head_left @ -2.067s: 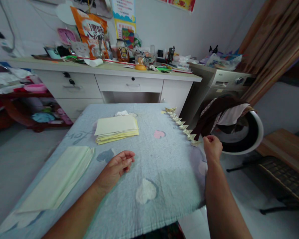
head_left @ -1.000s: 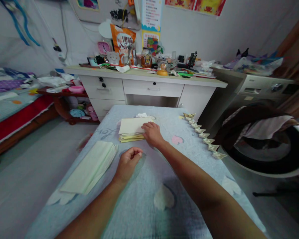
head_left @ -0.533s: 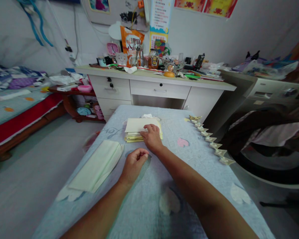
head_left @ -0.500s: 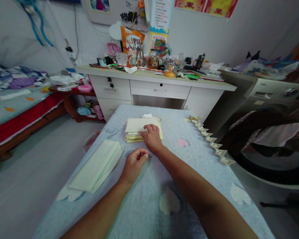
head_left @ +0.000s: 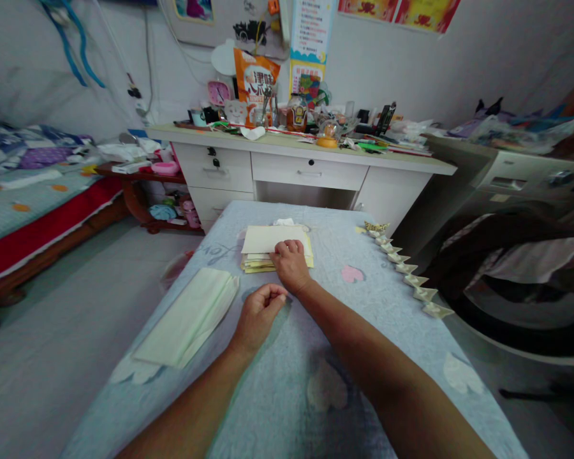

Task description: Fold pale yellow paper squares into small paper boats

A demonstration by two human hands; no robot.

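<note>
under right grip [head_left: 291, 266], paper stack [head_left: 262, 240]

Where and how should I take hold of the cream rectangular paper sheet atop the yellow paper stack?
Probably pinch the cream rectangular paper sheet by its near long edge, from the near side, thumb beneath. It lies flat with that edge toward the camera, and a crumpled white item sits at the far side.
</note>
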